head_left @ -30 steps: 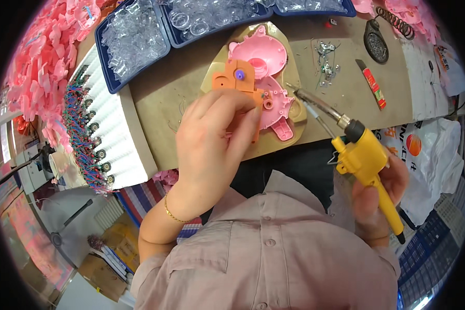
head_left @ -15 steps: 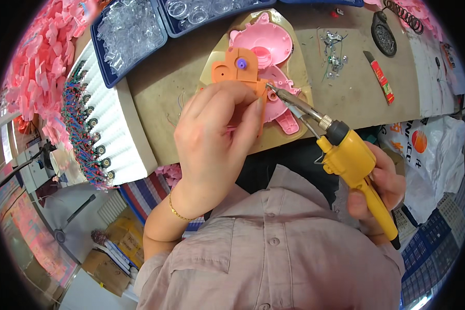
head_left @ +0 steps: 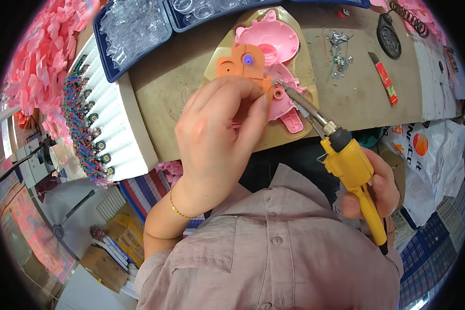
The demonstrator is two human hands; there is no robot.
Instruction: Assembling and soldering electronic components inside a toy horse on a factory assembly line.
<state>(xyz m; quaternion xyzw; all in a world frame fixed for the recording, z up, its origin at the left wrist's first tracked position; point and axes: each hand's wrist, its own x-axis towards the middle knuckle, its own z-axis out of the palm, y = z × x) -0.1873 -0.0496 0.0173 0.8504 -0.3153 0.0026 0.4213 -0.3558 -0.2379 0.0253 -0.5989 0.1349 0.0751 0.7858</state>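
My right hand (head_left: 381, 187) is wrapped round the handle of a yellow soldering gun (head_left: 349, 164). Its metal tip reaches up and left to the right edge of an orange plastic jig (head_left: 240, 73), close to my left fingertips. My left hand (head_left: 212, 132) rests at the jig's lower edge, thumb and fingers pinched together; whatever lies between them is hidden. A purple peg (head_left: 248, 60) stands on the jig. Pink plastic shell halves (head_left: 272, 37) lie under and beside it on a tan shaped board (head_left: 307, 57).
Blue trays (head_left: 166, 32) of clear plastic parts stand at the back left. On the left, a white ridged holder (head_left: 120, 124) carries wired round pieces, with pink parts (head_left: 41, 57) piled beyond. A red cutter knife (head_left: 385, 82), a black oval stand (head_left: 389, 39) and small wired components (head_left: 340, 57) lie right.
The soldering gun's handle has swung slightly left and down, while its tip stays at the jig's edge. My left hand keeps its pinch. The whole view has shifted a little.
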